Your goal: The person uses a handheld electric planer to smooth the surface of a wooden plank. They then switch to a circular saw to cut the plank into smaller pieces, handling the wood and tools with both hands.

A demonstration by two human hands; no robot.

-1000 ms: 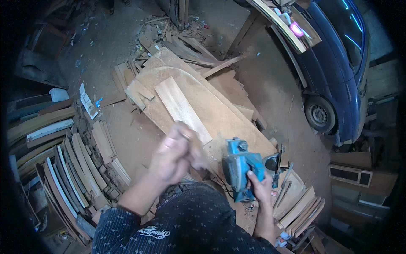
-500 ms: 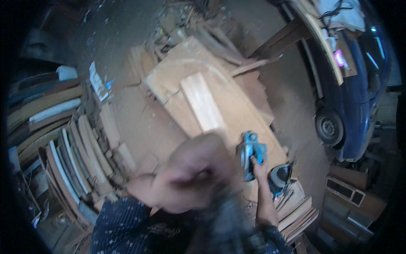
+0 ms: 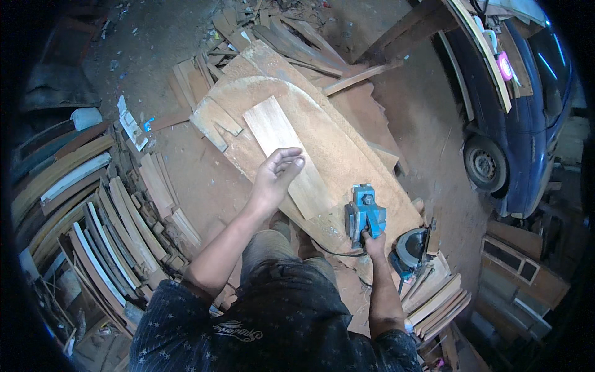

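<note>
A blue electric hand planer rests on the right part of the work board, and my right hand is wrapped round its rear handle. My left hand hovers over a pale wooden plank, its fingers curled in toward the thumb. Nothing shows between those fingers. The plank lies slantwise on a large, dusty wooden board with a rounded curve on it. Whether the left hand touches the plank is hard to tell.
A circular saw sits right of the planer, by stacked boards. A black cable trails from the planer. Curved timber pieces are piled at the left, scraps lie at the far end, and a blue car stands at right.
My left hand has dropped from a blurred position close to the camera to just above the plank. My right hand stays on the planer. The view has steadied and shifted slightly.
</note>
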